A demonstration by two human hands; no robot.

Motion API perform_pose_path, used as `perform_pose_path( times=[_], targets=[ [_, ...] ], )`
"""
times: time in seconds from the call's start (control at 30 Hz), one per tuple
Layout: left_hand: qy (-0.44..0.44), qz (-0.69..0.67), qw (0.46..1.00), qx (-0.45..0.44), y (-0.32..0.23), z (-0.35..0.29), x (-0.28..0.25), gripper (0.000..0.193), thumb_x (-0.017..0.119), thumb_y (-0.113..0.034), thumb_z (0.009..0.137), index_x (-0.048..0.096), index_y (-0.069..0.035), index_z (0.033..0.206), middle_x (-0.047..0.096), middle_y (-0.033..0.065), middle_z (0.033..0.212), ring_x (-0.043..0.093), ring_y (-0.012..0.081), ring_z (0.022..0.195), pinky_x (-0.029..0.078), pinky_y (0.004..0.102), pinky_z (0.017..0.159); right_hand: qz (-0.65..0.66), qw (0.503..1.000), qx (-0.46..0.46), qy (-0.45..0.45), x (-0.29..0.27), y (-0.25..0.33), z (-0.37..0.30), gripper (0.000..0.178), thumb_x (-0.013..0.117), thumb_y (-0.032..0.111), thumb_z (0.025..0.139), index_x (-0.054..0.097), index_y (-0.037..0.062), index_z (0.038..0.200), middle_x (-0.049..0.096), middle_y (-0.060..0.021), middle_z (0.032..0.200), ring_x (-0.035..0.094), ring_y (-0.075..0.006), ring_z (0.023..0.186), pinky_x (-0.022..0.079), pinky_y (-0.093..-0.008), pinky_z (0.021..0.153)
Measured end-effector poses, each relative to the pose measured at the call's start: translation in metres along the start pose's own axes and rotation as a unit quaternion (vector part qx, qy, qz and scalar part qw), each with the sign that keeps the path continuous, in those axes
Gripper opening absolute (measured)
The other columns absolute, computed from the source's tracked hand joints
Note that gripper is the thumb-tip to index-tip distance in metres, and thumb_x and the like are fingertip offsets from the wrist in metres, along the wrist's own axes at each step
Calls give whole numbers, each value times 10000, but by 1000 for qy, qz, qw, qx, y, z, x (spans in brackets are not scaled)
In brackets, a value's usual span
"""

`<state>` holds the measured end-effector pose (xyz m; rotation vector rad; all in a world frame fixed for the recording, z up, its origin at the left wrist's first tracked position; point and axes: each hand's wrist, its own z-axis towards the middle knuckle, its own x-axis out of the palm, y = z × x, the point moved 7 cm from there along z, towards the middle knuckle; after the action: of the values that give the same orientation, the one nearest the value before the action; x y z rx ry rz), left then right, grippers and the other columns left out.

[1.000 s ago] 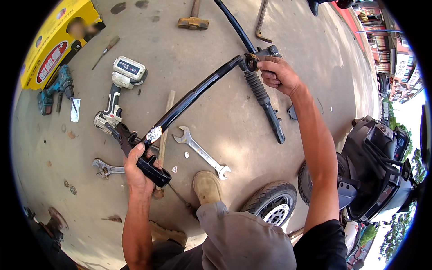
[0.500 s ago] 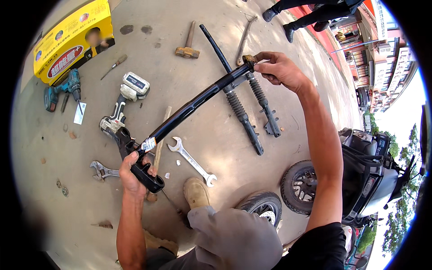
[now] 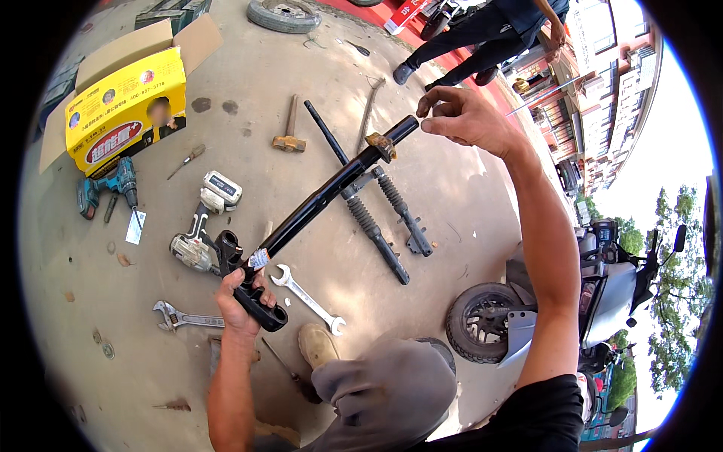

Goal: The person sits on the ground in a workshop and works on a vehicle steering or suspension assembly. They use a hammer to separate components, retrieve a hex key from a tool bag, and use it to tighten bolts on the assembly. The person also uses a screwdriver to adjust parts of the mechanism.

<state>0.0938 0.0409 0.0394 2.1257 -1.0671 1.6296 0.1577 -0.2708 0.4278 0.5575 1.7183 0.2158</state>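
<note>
My left hand [image 3: 239, 305] is closed around the clamp end of a black steering stem [image 3: 320, 197], near a small white label. The stem slants up and to the right, held above the ground. A greasy brownish ring [image 3: 382, 146] sits around its tube a little below the upper end. Beside that upper end is my right hand [image 3: 478, 124], its thumb and fingers apart with nothing between them. Beyond the stem, a front fork [image 3: 365, 215] with ribbed dark boots lies on the ground, partly covered by the stem.
An impact wrench [image 3: 199, 233], an open-ended spanner [image 3: 309, 297], an adjustable wrench [image 3: 184, 316], a hammer [image 3: 291, 128] and a drill [image 3: 113, 188] lie around. A yellow carton [image 3: 124, 113] stands far left. A scooter [image 3: 602, 294] is at right; a person [image 3: 482, 38] stands beyond.
The ring, earlier at the stem's upper end by my right fingers, now sits lower on the tube. My right hand has let go of it. The view has shifted, showing more background.
</note>
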Motion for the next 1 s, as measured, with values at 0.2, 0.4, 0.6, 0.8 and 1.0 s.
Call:
perform_pose_path(
  times=[0.2, 0.4, 0.6, 0.8, 1.0],
  targets=[
    [46, -8, 999, -11, 2, 8, 7, 434, 612, -413, 949, 627, -11, 1114, 518, 28, 777, 541, 196, 568, 494, 391, 548, 85, 990, -45, -102, -23, 25, -41, 462, 762, 265, 929, 680, 12, 1307, 527, 38, 721, 388, -22, 553, 269, -234, 496],
    [104, -71, 992, -3, 6, 14, 28, 482, 489, -502, 1048, 605, -37, 1106, 494, 47, 764, 503, 175, 540, 483, 359, 503, 187, 955, -90, -213, 8, 6, -52, 556, 720, 256, 968, 588, -12, 1437, 656, -60, 980, 546, -73, 735, 452, -241, 638],
    [142, -92, 986, -7, 12, 18, 29, 675, 455, -678, 1057, 621, -35, 1176, 501, 52, 790, 467, 142, 549, 456, 328, 495, 362, 884, -207, -212, 50, -6, -11, 658, 527, 478, 1098, 449, 37, 1580, 586, -226, 1492, 577, -357, 1395, 465, -455, 1141],
    [140, -54, 988, -23, 22, 15, 26, 761, 413, -731, 1053, 628, -28, 1248, 618, 128, 923, 517, 147, 562, 491, 332, 528, 616, 769, -164, -47, 110, 38, 24, 769, 447, 562, 1112, 424, -91, 1518, 634, -229, 1299, 584, -328, 1259, 391, -435, 1204],
    [150, -40, 987, -29, 34, 24, 22, 818, 331, -729, 1071, 628, -19, 1346, 697, 250, 1204, 566, 170, 567, 516, 351, 565, 664, 716, -207, 53, 123, 49, 11, 418, 409, 368, 1165, 525, 64, 903, 388, 52, 656, 324, -70, 546, 336, -275, 623]
  ],
)
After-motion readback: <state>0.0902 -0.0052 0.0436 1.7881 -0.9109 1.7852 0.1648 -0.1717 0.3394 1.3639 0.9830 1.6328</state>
